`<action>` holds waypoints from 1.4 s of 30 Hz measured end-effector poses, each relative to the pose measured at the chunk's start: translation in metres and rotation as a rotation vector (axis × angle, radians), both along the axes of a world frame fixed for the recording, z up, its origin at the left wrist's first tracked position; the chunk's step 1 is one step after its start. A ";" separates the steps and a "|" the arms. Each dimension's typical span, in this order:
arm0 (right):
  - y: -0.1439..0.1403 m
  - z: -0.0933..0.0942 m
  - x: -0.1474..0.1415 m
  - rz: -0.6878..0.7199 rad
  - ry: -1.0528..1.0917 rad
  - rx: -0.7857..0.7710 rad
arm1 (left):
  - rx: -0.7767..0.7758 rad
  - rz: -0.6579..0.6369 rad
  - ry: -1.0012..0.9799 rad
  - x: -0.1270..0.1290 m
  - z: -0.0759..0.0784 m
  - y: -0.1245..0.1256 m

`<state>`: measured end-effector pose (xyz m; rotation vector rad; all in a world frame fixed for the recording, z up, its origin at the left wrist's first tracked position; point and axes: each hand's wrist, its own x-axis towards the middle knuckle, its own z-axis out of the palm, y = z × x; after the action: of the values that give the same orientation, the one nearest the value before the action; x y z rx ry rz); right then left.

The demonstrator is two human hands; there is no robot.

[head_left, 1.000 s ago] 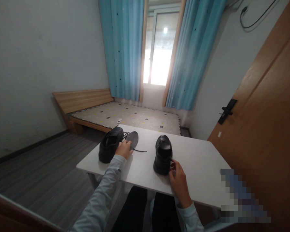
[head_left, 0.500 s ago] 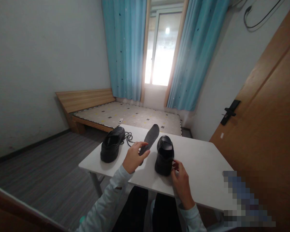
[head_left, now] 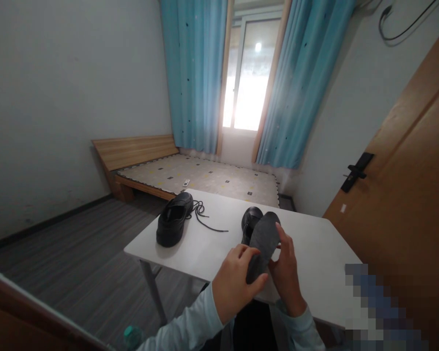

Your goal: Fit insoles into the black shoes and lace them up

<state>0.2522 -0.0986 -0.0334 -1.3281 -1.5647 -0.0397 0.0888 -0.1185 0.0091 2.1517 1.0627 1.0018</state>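
A dark grey insole (head_left: 265, 239) is held up above the near part of the white table (head_left: 205, 253). My left hand (head_left: 237, 280) grips its lower end between thumb and fingers. Further up, my right hand (head_left: 286, 263) has its fingers at the insole's right edge, closed on it. Behind the insole stands a black shoe (head_left: 250, 219), mostly hidden by it, with its toe pointing away from me. The other black shoe (head_left: 174, 219) rests at the table's left side.
Black shoelaces (head_left: 208, 226) lie loose on the table beside the left shoe. A bed (head_left: 212, 178) with a small white remote (head_left: 186, 183) is behind the table. At the right is a wooden door (head_left: 398, 161). A green-capped bottle (head_left: 132, 336) stands on the floor, lower left.
My left hand has lifted the insole off the table and carried it right, in front of the right shoe. My right hand has left the shoe's side and taken hold of the insole.
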 end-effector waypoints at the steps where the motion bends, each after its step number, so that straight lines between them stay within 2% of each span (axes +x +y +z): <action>1: 0.001 0.000 0.001 0.012 -0.017 -0.013 | 0.001 0.004 0.012 0.001 -0.001 -0.001; 6: 0.014 -0.004 0.008 0.030 -0.095 -0.038 | 0.018 0.021 0.128 0.001 -0.003 0.002; 10: 0.024 0.000 0.012 0.081 -0.113 -0.057 | 0.039 -0.041 0.236 -0.007 0.007 0.014; 13: 0.026 0.007 0.014 0.172 -0.151 -0.061 | 0.106 0.021 0.186 -0.013 0.019 0.038; 16: 0.025 0.012 0.016 0.270 -0.188 -0.052 | 0.259 0.080 0.084 -0.014 0.029 0.072; 18: 0.024 0.014 0.015 0.313 -0.212 -0.045 | 0.318 0.096 0.104 -0.014 0.035 0.094; 20: 0.022 0.015 0.014 0.346 -0.237 -0.039 | 0.303 0.091 0.148 -0.013 0.038 0.111; 23: 0.019 0.016 0.012 0.370 -0.273 -0.026 | 0.241 0.017 0.212 -0.013 0.040 0.125; 26: 0.016 0.014 0.009 0.369 -0.322 -0.025 | 0.211 -0.073 0.254 -0.013 0.038 0.130; 30: 0.015 0.015 0.010 0.363 -0.371 -0.013 | 0.178 -0.098 0.241 -0.011 0.032 0.132; 36: 0.034 0.032 0.031 0.270 -0.338 0.031 | 0.137 -0.173 0.207 -0.008 0.031 0.132; 42: 0.067 0.048 0.045 0.195 -0.566 -0.219 | 0.199 -0.218 0.226 -0.003 0.032 0.133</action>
<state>0.2972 -0.0317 0.0148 -1.3980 -2.2250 -0.1355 0.0853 0.0141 0.0413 2.5282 0.8310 0.8059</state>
